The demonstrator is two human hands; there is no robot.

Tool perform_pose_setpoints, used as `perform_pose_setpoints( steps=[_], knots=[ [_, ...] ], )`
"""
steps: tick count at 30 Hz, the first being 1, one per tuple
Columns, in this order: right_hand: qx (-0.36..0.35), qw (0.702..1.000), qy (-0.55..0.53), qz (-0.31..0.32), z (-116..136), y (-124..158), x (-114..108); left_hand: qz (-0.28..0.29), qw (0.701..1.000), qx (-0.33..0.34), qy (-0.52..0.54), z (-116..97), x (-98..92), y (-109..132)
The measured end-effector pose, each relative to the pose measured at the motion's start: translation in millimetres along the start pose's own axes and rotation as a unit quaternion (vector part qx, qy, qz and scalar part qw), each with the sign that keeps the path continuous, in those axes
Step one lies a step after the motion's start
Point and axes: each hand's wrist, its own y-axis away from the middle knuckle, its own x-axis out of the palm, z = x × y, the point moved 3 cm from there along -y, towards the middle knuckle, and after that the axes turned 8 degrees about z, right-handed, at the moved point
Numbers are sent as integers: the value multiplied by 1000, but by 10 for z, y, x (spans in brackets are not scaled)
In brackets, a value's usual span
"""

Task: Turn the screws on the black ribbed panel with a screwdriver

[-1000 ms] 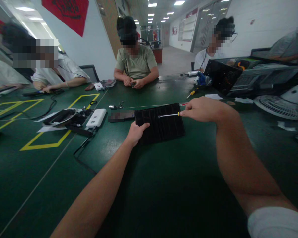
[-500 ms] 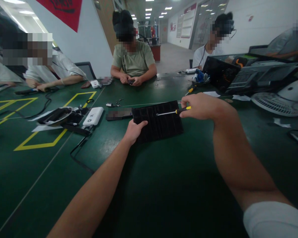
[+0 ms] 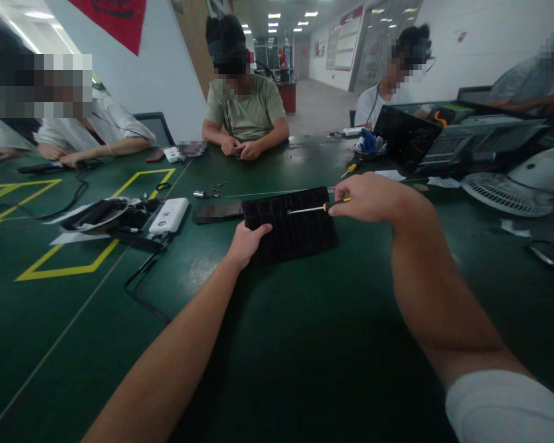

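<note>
My left hand [image 3: 247, 243] grips the left edge of a flat black panel [image 3: 305, 231] with ribs and shallow compartments, its thumb on top and the other fingers hidden beneath. Pinched in my right hand [image 3: 360, 194] is a screwdriver [image 3: 309, 210] with a yellow and black handle. Its thin metal shaft lies across the panel, pointing left, and the tip is over the panel's middle; I cannot tell whether it touches. Just left of the panel a dark flat object [image 3: 216, 211], partly blurred out, rests on the green table [image 3: 203, 363].
Small metal parts [image 3: 206, 194] lie beyond the dark object. At left are a white box [image 3: 168, 216], cables and a black strap bundle [image 3: 92, 215]. A second screwdriver [image 3: 352, 167], a bowl with blue items [image 3: 370, 143], black equipment and a white fan [image 3: 508, 191] stand right. Other people sit around.
The whole view has shifted slightly, moving things a little to the left. Both hands keep their holds, and the screwdriver stays over nearly the same spot on the panel.
</note>
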Motion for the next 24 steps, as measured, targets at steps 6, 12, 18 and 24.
perform_pose_setpoints(
  steps=[6, 12, 18, 24],
  knots=[
    [-3, 1000, 12, -10, -8, -23, 2, 1, 1000, 1, 1, 0, -4, 8],
    [1, 1000, 16, -5, 10, -13, -9, 10, 1000, -3, 3, -19, 1, 20],
    [-2, 1000, 13, 14, 9, -13, -6, 6, 1000, -2, 2, -19, 2, 22],
    [8, 1000, 16, 16, 1, -35, -8, 0, 1000, 1, 4, -29, 6, 28]
  ],
)
